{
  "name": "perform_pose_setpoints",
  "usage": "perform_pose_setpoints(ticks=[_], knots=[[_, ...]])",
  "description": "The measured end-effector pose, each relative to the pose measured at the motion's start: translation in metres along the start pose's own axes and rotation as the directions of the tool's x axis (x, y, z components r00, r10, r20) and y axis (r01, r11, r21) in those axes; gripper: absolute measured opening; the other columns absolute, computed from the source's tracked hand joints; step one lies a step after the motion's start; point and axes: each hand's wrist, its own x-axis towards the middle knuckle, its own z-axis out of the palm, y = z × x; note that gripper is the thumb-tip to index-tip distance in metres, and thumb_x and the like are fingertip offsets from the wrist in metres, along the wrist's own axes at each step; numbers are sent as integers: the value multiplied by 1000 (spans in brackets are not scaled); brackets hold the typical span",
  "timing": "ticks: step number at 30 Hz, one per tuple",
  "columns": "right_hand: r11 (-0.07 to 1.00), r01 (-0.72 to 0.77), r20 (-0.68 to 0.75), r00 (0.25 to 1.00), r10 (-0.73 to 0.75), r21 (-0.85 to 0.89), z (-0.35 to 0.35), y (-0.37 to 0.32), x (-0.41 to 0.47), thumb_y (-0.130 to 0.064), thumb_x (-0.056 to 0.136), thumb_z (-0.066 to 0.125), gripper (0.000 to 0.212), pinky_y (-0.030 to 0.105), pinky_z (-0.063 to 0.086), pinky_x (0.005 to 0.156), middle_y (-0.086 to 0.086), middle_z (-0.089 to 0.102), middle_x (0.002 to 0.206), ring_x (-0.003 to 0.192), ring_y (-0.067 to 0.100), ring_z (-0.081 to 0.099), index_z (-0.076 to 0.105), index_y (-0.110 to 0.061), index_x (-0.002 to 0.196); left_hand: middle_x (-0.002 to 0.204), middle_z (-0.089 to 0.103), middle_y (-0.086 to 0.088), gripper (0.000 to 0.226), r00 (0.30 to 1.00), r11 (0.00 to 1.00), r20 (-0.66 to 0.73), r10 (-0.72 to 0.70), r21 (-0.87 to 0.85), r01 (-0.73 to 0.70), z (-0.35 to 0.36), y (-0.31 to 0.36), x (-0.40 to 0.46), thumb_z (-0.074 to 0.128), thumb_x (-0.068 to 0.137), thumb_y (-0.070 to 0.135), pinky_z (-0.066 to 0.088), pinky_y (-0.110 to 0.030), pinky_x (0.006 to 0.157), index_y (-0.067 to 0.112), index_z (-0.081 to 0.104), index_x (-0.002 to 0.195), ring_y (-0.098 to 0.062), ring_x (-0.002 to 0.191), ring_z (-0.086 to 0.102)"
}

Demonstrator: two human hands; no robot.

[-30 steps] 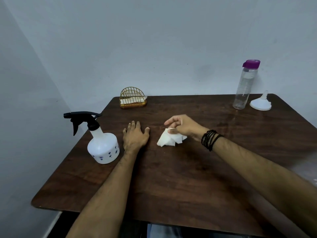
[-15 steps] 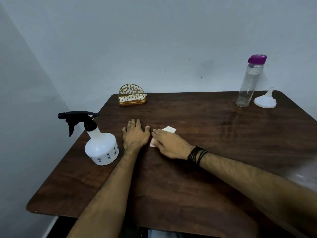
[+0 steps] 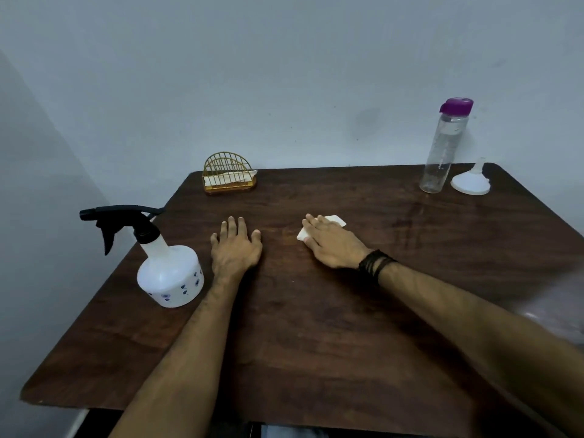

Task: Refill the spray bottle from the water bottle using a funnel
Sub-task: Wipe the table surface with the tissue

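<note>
A white spray bottle (image 3: 170,276) with a black trigger head stands at the table's left edge. My left hand (image 3: 235,248) lies flat and empty on the wood just right of it. My right hand (image 3: 331,245) presses palm-down on a white tissue (image 3: 337,220) in the middle of the table. A clear water bottle (image 3: 442,150) with a purple cap stands at the far right. Beside that bottle, a white funnel (image 3: 470,181) rests upside down, spout up.
A gold wire napkin holder (image 3: 228,173) with tissues sits at the table's back edge, left of centre. The dark wooden table (image 3: 316,327) meets grey walls at the back and left. A blurred pale object shows at the right edge (image 3: 562,314).
My right hand picked up the tissue, pressed it flat near my left hand, then slid it rightwards across the table. My left hand stayed put.
</note>
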Motion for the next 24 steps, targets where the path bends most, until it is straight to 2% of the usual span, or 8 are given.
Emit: perform_pose_setpoints(ticks=[6,8,12,15,17,19,22,24], knots=[[995,102,-13,995,-102,-2,9,2,-59,-39,110,27,59,36,10,127,1,9,169,156,19,9,15,-14,161,168,0,-9,70,1000,1000,9,6,-4,-6,-2,0,-2,15,103,56,2,-50,123,16,6,160,-25,155,-1],[999,33,-10,999,-33,-3,1,26,-52,-42,109,26,60,37,8,127,3,8,169,156,19,9,13,-14,161,168,-1,-9,72,1000,1000,25,5,-4,-5,-2,-1,-2,14,102,58,1,-50,123,16,5,160,-25,155,-2],[968,-250,-48,967,251,24,-16,95,-35,-44,109,23,62,37,5,126,4,5,170,157,21,6,12,-13,162,168,-1,-9,75,1000,1000,19,10,4,-10,1,-1,-8,13,101,61,1,-49,124,16,5,160,-25,155,-1],[948,-315,-77,945,317,43,-16,114,-43,-41,109,22,60,38,7,125,4,7,170,157,22,7,13,-12,161,168,-1,-9,74,1000,1000,5,7,8,-7,-1,0,-8,13,101,60,1,-49,124,15,5,160,-25,155,-1],[960,-278,-95,955,281,44,-11,103,-57,-36,110,26,58,38,10,126,6,11,169,156,23,11,17,-10,160,168,-1,-10,73,1000,1000,7,-7,18,7,0,4,-9,13,102,58,1,-49,123,15,5,160,-26,155,-2],[982,-173,-112,977,181,81,-5,82,-71,-30,109,33,54,34,14,125,5,18,168,155,22,17,24,-10,159,167,-2,-11,71,999,999,3,-41,18,41,1,12,-9,13,103,54,0,-50,123,14,4,160,-27,154,-3],[977,38,-176,984,-1,208,7,51,-90,-17,106,45,43,27,24,122,-2,34,162,151,12,29,48,-15,149,167,-3,-12,69,997,997,-8,-73,3,73,5,17,-10,13,103,50,-1,-50,123,11,4,159,-28,154,-3],[955,128,-199,977,-75,266,9,47,-91,-8,102,50,40,23,32,118,-3,49,152,143,8,42,59,-17,140,167,-2,-12,70,998,998,-5,-62,-4,62,5,16,-11,13,103,51,-1,-50,123,11,4,159,-28,154,-3]])
